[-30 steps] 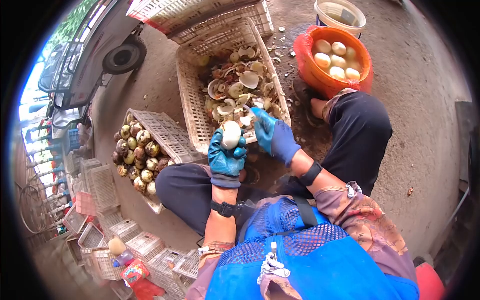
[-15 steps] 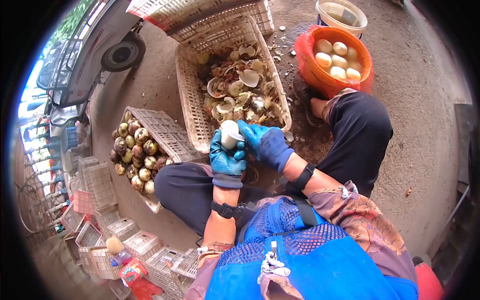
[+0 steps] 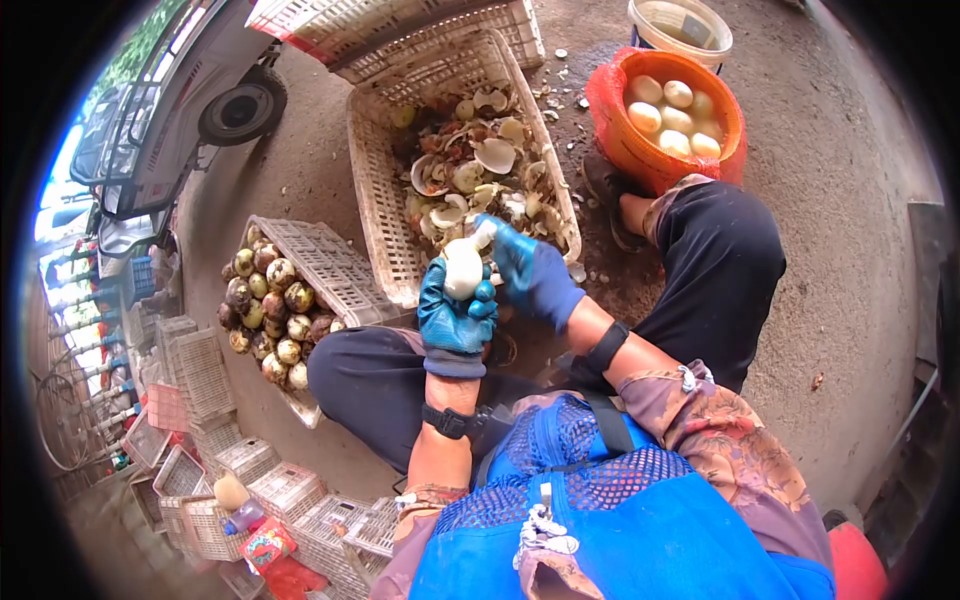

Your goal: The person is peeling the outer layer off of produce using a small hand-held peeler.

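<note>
Holding a pale peeled bulb [image 3: 463, 270] over the near end of a crate of peelings [image 3: 365, 165].
The left hand [image 3: 455, 315] has its grip closed around the bulb; the right hand [image 3: 530, 270] is beside it, fingers bent, though I can't tell what its grip contains. Unpeeled bulbs [image 3: 270, 305] fill a tilted crate [image 3: 325, 262], and an orange tub [image 3: 735, 130] holds pale ones in cloudy liquid.

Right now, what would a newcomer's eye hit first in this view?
Probably the orange bucket at upper right, with pale peeled rounds sitting in cloudy liquid. Next, the blue-gloved left hand at centre, gripping a whitish peeled round in front of a long crate heaped with peelings.
</note>
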{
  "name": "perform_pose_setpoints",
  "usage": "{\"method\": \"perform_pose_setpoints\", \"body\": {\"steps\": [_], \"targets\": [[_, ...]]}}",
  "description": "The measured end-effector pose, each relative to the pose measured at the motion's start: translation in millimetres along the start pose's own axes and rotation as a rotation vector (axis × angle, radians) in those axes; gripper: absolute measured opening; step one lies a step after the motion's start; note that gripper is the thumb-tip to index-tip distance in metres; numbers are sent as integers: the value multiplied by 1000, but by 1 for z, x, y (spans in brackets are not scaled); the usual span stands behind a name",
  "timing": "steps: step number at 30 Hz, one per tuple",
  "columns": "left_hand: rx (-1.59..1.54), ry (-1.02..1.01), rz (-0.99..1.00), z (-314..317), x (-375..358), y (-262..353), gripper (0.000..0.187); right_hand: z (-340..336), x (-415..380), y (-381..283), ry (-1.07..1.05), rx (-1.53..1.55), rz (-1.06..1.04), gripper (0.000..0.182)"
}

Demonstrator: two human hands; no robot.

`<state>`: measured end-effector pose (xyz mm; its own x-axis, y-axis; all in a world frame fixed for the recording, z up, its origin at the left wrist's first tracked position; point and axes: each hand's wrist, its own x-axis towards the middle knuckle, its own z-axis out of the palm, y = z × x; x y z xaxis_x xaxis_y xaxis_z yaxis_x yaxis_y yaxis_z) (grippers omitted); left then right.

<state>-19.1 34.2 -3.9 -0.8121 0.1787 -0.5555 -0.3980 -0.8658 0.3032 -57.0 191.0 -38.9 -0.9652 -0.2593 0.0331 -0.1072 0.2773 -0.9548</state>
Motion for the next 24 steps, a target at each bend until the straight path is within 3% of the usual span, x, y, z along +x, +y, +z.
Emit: {"method": "perform_pose_setpoints", "body": {"steps": [2,6,9,10,14,24], "targets": [[7,-19,-15,5,-3,-3,45,0,10,13,26,114,107,41],[16,-9,44,5,-2,-6,46,19,8,34,23,532,186,40],[91,37,144,1,-1,-4,41,-16,-1,-12,-45,142,148,39],[124,50,182,-1,-2,-3,39,-14,-4,-10,62,33,-60,43],[267,121,231,1,-2,4,41,-22,-14,-9,-65,-335,-232,60],[304,98,150,-16,-6,21,26,-32,-18,-15,-143,-591,-337,69]]}}
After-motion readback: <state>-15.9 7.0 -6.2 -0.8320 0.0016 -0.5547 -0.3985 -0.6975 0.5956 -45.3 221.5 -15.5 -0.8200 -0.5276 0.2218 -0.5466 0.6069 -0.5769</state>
